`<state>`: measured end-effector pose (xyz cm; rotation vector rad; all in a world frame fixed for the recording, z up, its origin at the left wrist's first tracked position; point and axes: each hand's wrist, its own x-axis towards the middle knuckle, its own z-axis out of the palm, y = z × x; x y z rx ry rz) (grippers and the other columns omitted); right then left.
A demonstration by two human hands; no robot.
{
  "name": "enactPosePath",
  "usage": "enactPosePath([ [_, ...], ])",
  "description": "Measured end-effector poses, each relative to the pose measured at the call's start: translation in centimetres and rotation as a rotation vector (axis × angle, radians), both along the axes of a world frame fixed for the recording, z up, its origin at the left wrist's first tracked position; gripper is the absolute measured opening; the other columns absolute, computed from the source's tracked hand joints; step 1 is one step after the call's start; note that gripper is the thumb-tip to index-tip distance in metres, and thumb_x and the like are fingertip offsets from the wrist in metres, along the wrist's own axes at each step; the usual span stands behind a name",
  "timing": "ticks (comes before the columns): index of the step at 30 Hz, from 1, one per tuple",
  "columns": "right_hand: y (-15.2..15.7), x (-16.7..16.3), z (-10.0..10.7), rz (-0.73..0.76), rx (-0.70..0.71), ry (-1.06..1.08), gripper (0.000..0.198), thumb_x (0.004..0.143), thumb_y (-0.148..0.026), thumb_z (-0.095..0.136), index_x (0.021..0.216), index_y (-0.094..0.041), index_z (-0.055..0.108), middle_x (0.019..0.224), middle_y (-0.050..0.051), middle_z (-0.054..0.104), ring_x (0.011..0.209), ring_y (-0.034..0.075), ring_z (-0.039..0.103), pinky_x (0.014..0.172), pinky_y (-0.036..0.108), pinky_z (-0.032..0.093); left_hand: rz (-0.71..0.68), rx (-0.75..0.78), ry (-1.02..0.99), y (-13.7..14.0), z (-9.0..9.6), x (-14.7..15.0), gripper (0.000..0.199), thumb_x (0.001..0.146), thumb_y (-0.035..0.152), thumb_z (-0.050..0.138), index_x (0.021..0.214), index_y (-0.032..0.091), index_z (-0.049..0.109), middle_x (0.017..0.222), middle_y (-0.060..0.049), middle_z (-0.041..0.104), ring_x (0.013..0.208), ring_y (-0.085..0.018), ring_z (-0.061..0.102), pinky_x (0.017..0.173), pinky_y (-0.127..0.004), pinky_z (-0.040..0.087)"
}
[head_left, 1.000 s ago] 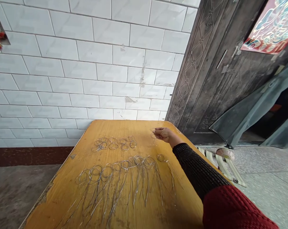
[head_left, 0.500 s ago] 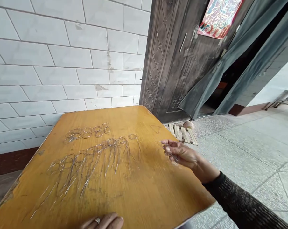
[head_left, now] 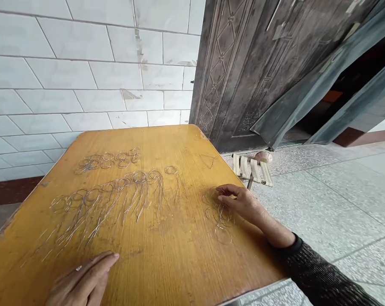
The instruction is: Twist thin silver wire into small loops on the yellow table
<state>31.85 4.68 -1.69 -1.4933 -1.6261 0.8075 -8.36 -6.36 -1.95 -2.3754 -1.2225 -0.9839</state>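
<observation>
On the right side of the yellow wooden table (head_left: 176,255), my right hand (head_left: 243,204) has its thumb and fingers bent around thin wire rings (head_left: 222,214). Several of these rings lie loosely under and beside the fingertips. Part of the bunch is hidden by the fingers. Close to the near edge, my left hand (head_left: 86,278) rests low over the tabletop, fingers stretched forward, with nothing visible in it. A ring shows on one of its fingers. Ahead of it lies a row of looped wires with long tails (head_left: 112,191).
Farther back is a group of wire loops without long tails (head_left: 107,160). A bent triangular wire (head_left: 207,160) lies toward the far right. White tiled wall (head_left: 67,76) and a dark carved door (head_left: 237,76) stand behind. A strapped folding stool (head_left: 252,170) is beside the table.
My right hand has come down to the tabletop, and wire rings now show spread beneath it. My left hand has moved forward, farther into view. The view has shifted slightly downward.
</observation>
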Motion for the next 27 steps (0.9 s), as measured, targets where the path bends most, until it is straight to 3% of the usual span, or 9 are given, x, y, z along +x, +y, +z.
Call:
enactPosePath([
  [3, 0.0, -0.2, 0.0, 0.001, 0.064, 0.056, 0.013, 0.072, -0.032, 0.063, 0.078, -0.023, 0.069, 0.095, 0.005, 0.066, 0.093, 0.022, 0.058, 0.083, 0.034, 0.043, -0.058, 0.08, 0.029, 0.5, 0.8, 0.7, 0.025, 0.083, 0.013, 0.047, 0.1, 0.023, 0.063, 0.079, 0.001, 0.073, 0.066, -0.012, 0.068, 0.067, -0.021, 0.054],
  [7, -0.2, -0.4, 0.8, 0.022, 0.064, 0.211, 0.018, 0.072, -0.038, 0.064, 0.068, -0.022, 0.07, 0.1, 0.006, 0.066, 0.104, 0.024, 0.054, 0.093, 0.039, 0.037, -0.097, 0.123, 0.027, 0.8, 2.2, 1.7, 0.021, 0.082, 0.008, 0.046, 0.091, 0.02, 0.062, 0.074, 0.0, 0.072, 0.063, -0.012, 0.068, 0.064, -0.019, 0.054],
  [13, -1.4, -0.6, 3.6, -0.025, 0.024, 0.506, 0.026, 0.066, -0.044, 0.069, 0.077, -0.021, 0.072, 0.106, 0.008, 0.065, 0.113, 0.023, 0.05, 0.095, 0.036, 0.035, -0.173, 0.098, -0.093, 0.3, 2.8, 2.8, 0.021, 0.08, 0.006, 0.047, 0.089, 0.019, 0.062, 0.075, -0.001, 0.072, 0.065, -0.012, 0.068, 0.062, -0.017, 0.054],
  [16, -1.7, -2.1, 5.1, -0.001, -0.052, 0.692, 0.028, 0.064, -0.046, 0.07, 0.078, -0.021, 0.071, 0.1, 0.008, 0.068, 0.107, 0.024, 0.054, 0.087, 0.035, 0.041, -0.243, -0.098, -0.255, 0.3, 3.6, 4.7, 0.02, 0.081, 0.01, 0.047, 0.091, 0.019, 0.061, 0.077, -0.002, 0.071, 0.066, -0.012, 0.068, 0.059, -0.016, 0.053],
  [21, -1.4, -7.8, 6.5, 0.244, -0.208, 0.987, 0.023, 0.059, -0.04, 0.075, 0.07, -0.022, 0.07, 0.093, 0.005, 0.07, 0.103, 0.022, 0.057, 0.08, 0.032, 0.043, -0.234, -0.77, -0.61, 3.0, 5.5, 9.2, 0.02, 0.085, 0.029, 0.046, 0.095, 0.018, 0.059, 0.086, -0.006, 0.068, 0.066, -0.012, 0.064, 0.058, -0.022, 0.052],
  [24, -1.2, -11.4, 6.1, 0.359, -0.253, 1.034, 0.022, 0.059, -0.039, 0.076, 0.07, -0.021, 0.07, 0.094, 0.006, 0.07, 0.104, 0.022, 0.057, 0.084, 0.034, 0.042, -0.241, -0.933, -0.844, 5.1, 5.9, 10.8, 0.03, 0.086, 0.038, 0.042, 0.096, 0.014, 0.058, 0.086, -0.008, 0.065, 0.065, -0.013, 0.061, 0.053, -0.022, 0.048],
  [27, -1.0, -13.6, 5.3, 0.416, -0.289, 1.052, 0.023, 0.059, -0.039, 0.075, 0.07, -0.019, 0.07, 0.093, 0.006, 0.07, 0.09, 0.02, 0.061, 0.084, 0.035, 0.043, -0.331, -1.048, -1.026, 6.4, 5.2, 11.2, 0.035, 0.082, 0.044, 0.047, 0.094, 0.013, 0.058, 0.087, -0.008, 0.061, 0.065, -0.012, 0.059, 0.053, -0.022, 0.045],
])
